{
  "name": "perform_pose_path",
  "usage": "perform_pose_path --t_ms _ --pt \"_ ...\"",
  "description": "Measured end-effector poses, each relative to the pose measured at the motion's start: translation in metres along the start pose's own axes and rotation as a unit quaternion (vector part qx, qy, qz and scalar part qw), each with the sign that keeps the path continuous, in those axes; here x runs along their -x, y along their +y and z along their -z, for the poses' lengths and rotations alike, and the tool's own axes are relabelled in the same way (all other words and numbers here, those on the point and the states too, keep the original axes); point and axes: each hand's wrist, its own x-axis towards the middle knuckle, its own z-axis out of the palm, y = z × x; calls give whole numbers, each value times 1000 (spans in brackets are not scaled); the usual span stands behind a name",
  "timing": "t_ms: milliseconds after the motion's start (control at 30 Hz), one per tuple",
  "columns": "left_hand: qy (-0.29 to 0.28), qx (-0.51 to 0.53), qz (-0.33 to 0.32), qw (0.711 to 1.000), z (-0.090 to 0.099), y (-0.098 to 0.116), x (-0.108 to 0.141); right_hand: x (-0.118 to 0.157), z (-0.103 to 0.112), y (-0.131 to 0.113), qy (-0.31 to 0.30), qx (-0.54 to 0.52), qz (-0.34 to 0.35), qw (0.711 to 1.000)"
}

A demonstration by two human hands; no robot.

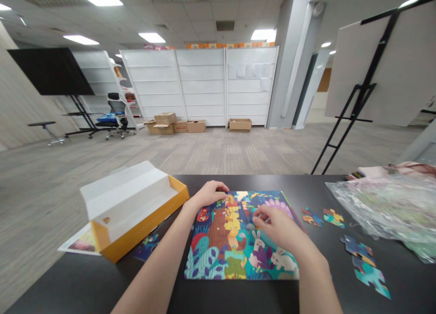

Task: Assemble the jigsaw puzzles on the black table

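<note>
A colourful jigsaw puzzle [235,255] with a bear, rabbits and plants lies flat on the black table, its pieces fitted together over most of the picture. My left hand [211,193] rests at the puzzle's upper left edge, its fingers reaching right and apart from the thumb, with nothing visible in them. Over the right half of the puzzle is my right hand [274,221], its fingers bent and drawn together near the surface above the rabbits. Whatever its fingertips hold, if anything, is hidden. Part of the picture lies beneath this hand.
Loose puzzle pieces [334,218] and joined pieces [369,265] lie to the right, by a clear plastic bag [391,205]. At left stands an open yellow box [146,225] with a white inside, a dark puzzle piece [147,247] beside it. A printed sheet [80,243] sticks out beneath.
</note>
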Motion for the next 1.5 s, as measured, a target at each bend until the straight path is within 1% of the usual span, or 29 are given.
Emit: perform_pose_path --t_ms 100,233,600,900,1200,1333,1500 --pt "0 0 -1 1000 0 2 0 1 1 -2 -9 2 -1 1000" --pt "-3 -1 1 1000 -1 2 0 1 0 -2 -4 4 0 1000" --pt "-7 2 3 1000 -2 -1 0 1 -1 0 -13 6 -3 1000" --pt "-20 8 -1 1000 -2 -4 0 0 -3 3 -9 4 -4 1000" --pt "-25 0 -2 1000 0 2 2 0 -4 4 -7 10 -4 1000" --pt "-31 -5 -11 999 0 2 1 3 -2 1 2 21 -8 1000" --pt "-32 -23 -15 999 -1 -5 -3 5 1 -6 8 32 -21 999"
